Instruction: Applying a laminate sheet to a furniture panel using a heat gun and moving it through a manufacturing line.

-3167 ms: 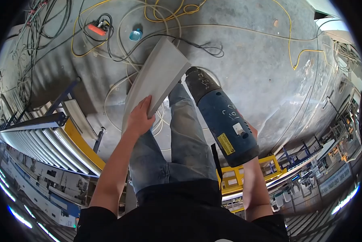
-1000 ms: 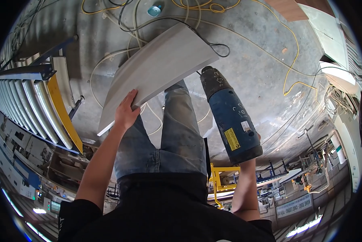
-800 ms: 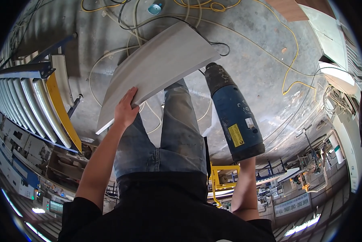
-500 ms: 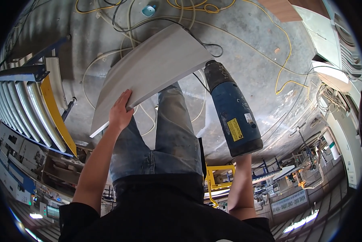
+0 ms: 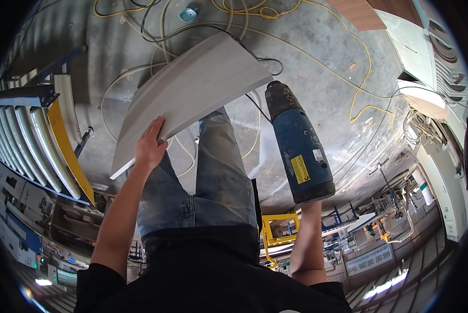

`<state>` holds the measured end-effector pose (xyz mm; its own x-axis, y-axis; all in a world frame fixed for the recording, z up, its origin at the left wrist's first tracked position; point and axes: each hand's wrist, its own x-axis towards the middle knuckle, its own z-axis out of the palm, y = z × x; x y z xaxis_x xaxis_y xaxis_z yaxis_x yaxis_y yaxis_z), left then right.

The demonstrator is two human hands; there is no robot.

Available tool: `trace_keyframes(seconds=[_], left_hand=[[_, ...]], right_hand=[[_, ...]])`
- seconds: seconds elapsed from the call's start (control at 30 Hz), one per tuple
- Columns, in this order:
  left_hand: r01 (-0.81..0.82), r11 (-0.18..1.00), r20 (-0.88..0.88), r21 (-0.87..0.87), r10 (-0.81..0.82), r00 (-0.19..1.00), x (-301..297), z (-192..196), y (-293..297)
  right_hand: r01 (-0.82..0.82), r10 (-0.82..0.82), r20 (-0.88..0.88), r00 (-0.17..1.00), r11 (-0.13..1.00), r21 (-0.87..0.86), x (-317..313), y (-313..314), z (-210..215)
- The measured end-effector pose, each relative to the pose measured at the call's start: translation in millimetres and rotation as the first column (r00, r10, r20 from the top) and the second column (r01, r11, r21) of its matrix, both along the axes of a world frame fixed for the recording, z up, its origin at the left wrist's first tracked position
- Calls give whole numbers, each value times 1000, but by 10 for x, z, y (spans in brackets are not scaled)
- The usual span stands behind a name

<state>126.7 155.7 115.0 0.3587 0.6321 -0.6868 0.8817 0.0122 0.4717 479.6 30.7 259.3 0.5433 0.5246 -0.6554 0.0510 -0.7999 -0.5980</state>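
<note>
A grey, curved-edged panel (image 5: 192, 83) lies in front of my legs. My left hand (image 5: 151, 143) rests on its near edge at the left, fingers stretched flat over the top face and thumb close to the edge. On the right, a blue and black heat gun (image 5: 300, 143) with a yellow label points away from me, its dark nozzle close beside the panel's right corner. My right forearm (image 5: 307, 229) runs up to the rear of the heat gun. The gun's body hides my right hand and the grip beneath it.
Pale hoses (image 5: 108, 88), black cables and a yellow cord (image 5: 369, 57) trail over the concrete floor (image 5: 317, 62). A small blue cup-like object (image 5: 188, 15) lies at the far side. A roller conveyor (image 5: 40, 130) stands left, pale cabinets (image 5: 437, 167) right.
The whole view has shifted slightly left. The heat gun's nozzle has drawn a little to the right and nearer me relative to the panel's corner. My left hand stays on the panel.
</note>
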Motion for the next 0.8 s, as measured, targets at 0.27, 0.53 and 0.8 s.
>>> trace_keyframes(seconds=[0.27,0.53,0.8], left_hand=[[7,1000,14,3,-7,1000,-10,-22,38],[-5,1000,21,13,5,1000,-41,-4,89],[-9,1000,29,16,9,1000,-50,-3,115]], right_hand=[[-118,117,55,992,993,27,109,-319,-128],[-321,311,103,945,941,104,146,-351,-117],[-35,35,38,999,999,-7,-157,28,-4]])
